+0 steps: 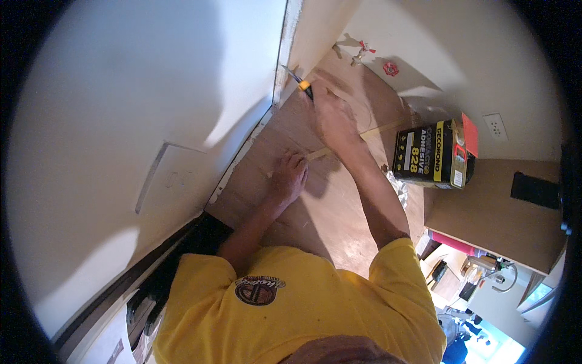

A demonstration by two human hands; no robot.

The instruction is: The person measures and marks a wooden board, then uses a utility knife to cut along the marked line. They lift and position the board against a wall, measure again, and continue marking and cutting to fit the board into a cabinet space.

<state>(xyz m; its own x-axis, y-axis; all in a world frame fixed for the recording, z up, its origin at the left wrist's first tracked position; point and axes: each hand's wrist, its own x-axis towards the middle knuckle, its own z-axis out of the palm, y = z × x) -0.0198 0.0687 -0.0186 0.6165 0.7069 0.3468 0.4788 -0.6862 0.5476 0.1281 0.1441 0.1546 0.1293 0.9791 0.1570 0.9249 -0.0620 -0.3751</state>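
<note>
My right hand [333, 118] grips a hand tool [305, 87] with a yellow-and-black handle and a slim metal blade. Its tip meets the pale, rough edge of the wall opening [280, 85]; whether it is a chisel or a knife I cannot make out. Lower down, my left hand [290, 177] leans on the brown wooden board [333, 209], fingers slightly bent and seemingly apart. A thin, light strip [379, 128] runs across the board from near the left hand toward the right, passing beneath my right forearm.
A black-and-yellow adhesive can [427, 155] with a red flap stands at the right, near crumpled foil [398, 187]. Two red-handled valves [362, 53] jut from the far wall, beside a socket [496, 127]. The white wall [163, 79] borders the left side.
</note>
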